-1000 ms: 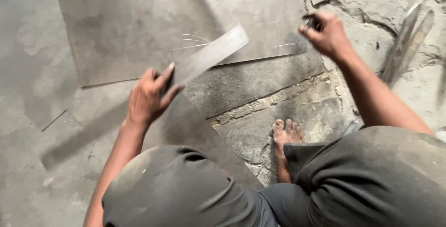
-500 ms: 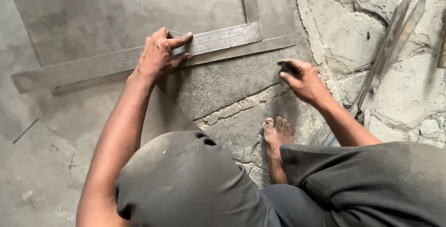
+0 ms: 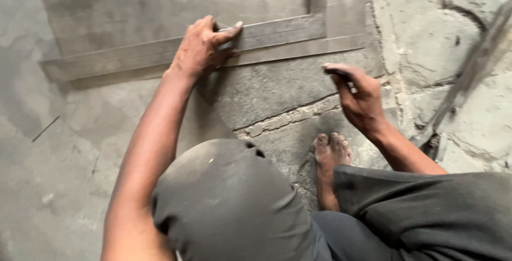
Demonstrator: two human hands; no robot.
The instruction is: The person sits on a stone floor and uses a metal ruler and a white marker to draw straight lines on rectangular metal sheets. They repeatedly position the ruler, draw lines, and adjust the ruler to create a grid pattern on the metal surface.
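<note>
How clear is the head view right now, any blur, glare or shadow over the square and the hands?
Head view: soft, even light with no glare; the left hand on the metal square is fairly sharp; the right hand is slightly smeared; the tool at the right edge is blurred; faint shadow lies under the left forearm.

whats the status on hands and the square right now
Left hand pressing metal square flat on grey tile. Right hand gripping small dark tool, just off tile edge. Nothing between.
</note>
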